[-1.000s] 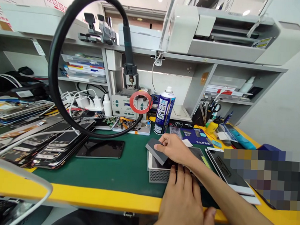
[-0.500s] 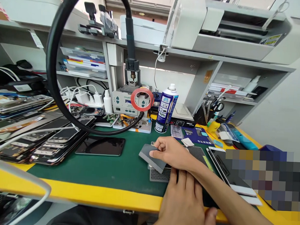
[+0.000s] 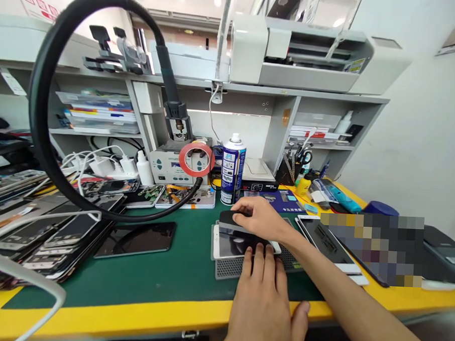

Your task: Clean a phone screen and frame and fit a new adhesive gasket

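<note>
A white-framed phone (image 3: 219, 243) lies face up on a grey perforated mat (image 3: 228, 271). Across the phone's upper side my right hand (image 3: 261, 219) pinches a dark squeegee card (image 3: 235, 222), its lighter lower edge lying against the screen. My left hand (image 3: 262, 282) rests palm down with fingers stretched out. Its fingertips touch the phone's near edge, and the thumb is apart at the right. The right hand and wrist hide part of the phone's far side.
A black phone (image 3: 137, 239) lies to the left beside stacked phone screens (image 3: 74, 234). Behind the mat stand a blue spray can (image 3: 233, 171) and a hot-air station (image 3: 163, 167) with a looping black hose (image 3: 37, 107). Another white-framed panel (image 3: 326, 240) lies to the right.
The squeegee card has gone from a raised tilt to lying along the phone's screen, uncovering the phone's left end. My left hand stays on the near side. The camera view has shifted right.
</note>
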`<state>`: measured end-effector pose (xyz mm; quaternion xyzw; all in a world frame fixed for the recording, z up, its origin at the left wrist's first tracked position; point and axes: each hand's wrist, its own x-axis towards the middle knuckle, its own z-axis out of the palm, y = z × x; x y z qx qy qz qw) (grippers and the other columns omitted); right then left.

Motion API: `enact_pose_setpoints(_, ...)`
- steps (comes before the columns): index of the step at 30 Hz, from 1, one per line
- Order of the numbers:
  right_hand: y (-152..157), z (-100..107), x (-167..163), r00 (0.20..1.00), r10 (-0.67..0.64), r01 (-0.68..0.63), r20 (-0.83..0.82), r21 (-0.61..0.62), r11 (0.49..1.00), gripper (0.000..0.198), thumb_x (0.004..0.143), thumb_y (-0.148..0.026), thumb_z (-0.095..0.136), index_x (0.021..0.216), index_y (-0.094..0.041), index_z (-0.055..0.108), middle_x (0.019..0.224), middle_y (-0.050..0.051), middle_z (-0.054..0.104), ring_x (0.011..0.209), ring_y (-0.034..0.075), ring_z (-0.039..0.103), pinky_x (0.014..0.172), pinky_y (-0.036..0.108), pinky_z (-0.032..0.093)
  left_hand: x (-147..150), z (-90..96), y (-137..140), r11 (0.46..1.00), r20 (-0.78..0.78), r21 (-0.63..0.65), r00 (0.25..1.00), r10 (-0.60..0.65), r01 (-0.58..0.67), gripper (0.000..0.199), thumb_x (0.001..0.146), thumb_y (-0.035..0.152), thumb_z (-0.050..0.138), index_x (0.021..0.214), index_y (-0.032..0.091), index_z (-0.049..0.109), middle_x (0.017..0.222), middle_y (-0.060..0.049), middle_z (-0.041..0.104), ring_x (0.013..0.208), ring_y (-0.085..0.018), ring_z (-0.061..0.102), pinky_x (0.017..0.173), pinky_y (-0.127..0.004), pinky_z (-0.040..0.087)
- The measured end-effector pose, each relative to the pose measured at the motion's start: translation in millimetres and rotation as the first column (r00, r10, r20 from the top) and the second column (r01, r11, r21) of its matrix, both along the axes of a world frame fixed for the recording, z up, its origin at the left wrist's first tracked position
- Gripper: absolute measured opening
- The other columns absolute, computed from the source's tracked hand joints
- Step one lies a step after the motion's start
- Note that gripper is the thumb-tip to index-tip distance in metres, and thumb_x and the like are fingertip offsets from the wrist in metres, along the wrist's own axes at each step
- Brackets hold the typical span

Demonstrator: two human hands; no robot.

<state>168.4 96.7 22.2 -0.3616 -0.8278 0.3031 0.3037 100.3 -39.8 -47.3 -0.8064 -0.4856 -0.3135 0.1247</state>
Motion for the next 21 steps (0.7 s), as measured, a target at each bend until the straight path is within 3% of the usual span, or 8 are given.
enact_pose_setpoints(5, -6.3, -1.4, -2.1, 0.997, 0.035, -0.040, 0.069, 0.080, 0.996, 0.012, 0.076, -0.012, 0.061, 0.076, -0.019, 0.071, 0.072, -0.001, 0.069, 0.066, 0.014, 0.059, 0.061, 0.025, 0.040, -5.9, 3.1, -1.4, 0.997, -0.020, 0.032, 0.998, -0.064, 0.064, 0.064, 0.096, 0.059, 0.045, 0.126, 0.007, 0.069, 0.138, -0.020, 0.063, 0.128, -0.038, 0.060, 0.103, -0.053, 0.053)
enact_pose_setpoints(8, -6.6, -1.3, -0.6, 0.995, 0.041, -0.051, 0.094, 0.105, 0.993, 0.013, 0.078, -0.013, 0.059, 0.076, -0.019, 0.071, 0.071, -0.001, 0.070, 0.064, 0.013, 0.059, 0.060, 0.024, 0.039, -27.7, 10.3, -5.7, 0.972, 0.037, 0.120, 0.978, -0.206, 0.200, 0.042, 0.096, 0.046, 0.052, 0.120, 0.014, 0.069, 0.131, -0.011, 0.070, 0.126, -0.030, 0.062, 0.108, -0.046, 0.050)
enact_pose_setpoints(10, -6.1, -1.4, 0.9, 0.993, 0.051, -0.063, 0.107, 0.115, 0.991, 0.014, 0.078, -0.013, 0.059, 0.078, -0.018, 0.072, 0.071, -0.001, 0.071, 0.063, 0.013, 0.059, 0.059, 0.024, 0.039, -55.2, 18.0, -6.6, 0.970, 0.174, 0.178, 0.965, -0.195, 0.164, 0.023, 0.094, 0.029, 0.057, 0.110, 0.017, 0.069, 0.112, -0.009, 0.076, 0.115, -0.025, 0.066, 0.108, -0.042, 0.050)
enact_pose_setpoints(13, -6.2, -0.2, 2.6, 0.990, 0.073, -0.089, 0.123, 0.125, 0.988, 0.015, 0.078, -0.013, 0.060, 0.080, -0.018, 0.074, 0.073, -0.001, 0.073, 0.064, 0.013, 0.061, 0.058, 0.024, 0.039, -106.1, 30.2, 1.5, 0.999, 0.181, 0.017, 0.982, -0.051, 0.049, 0.023, 0.093, 0.027, 0.057, 0.113, 0.017, 0.064, 0.115, -0.014, 0.072, 0.115, -0.029, 0.064, 0.101, -0.049, 0.053)
enact_pose_setpoints(15, -7.3, 1.5, 3.1, 0.988, 0.083, -0.100, 0.132, 0.135, 0.986, 0.015, 0.078, -0.013, 0.061, 0.080, -0.018, 0.075, 0.075, 0.000, 0.074, 0.065, 0.014, 0.062, 0.058, 0.024, 0.039, -134.5, 37.0, 12.6, 0.979, 0.091, -0.203, 0.995, 0.042, -0.023, 0.047, 0.093, 0.044, 0.060, 0.132, 0.017, 0.056, 0.137, -0.016, 0.062, 0.129, -0.033, 0.057, 0.105, -0.053, 0.052)
enact_pose_setpoints(18, -9.1, 4.3, 3.0, 0.986, 0.082, -0.104, 0.145, 0.156, 0.982, 0.015, 0.079, -0.014, 0.061, 0.080, -0.018, 0.076, 0.076, 0.001, 0.075, 0.066, 0.015, 0.063, 0.059, 0.025, 0.040, -155.1, 44.6, 30.2, 0.889, -0.051, -0.458, 0.999, -0.011, -0.014, 0.068, 0.093, 0.059, 0.054, 0.147, 0.019, 0.047, 0.156, -0.011, 0.046, 0.147, -0.034, 0.037, 0.117, -0.054, 0.040)
enact_pose_setpoints(21, -10.0, 5.7, 3.3, 0.984, 0.078, -0.105, 0.160, 0.171, 0.980, 0.016, 0.080, -0.014, 0.061, 0.081, -0.018, 0.076, 0.079, 0.002, 0.076, 0.068, 0.016, 0.064, 0.060, 0.025, 0.040, -155.2, 50.0, 42.9, 0.833, -0.107, -0.553, 0.991, -0.075, 0.003, 0.074, 0.093, 0.065, 0.049, 0.149, 0.017, 0.045, 0.159, -0.011, 0.043, 0.150, -0.035, 0.031, 0.119, -0.055, 0.037)
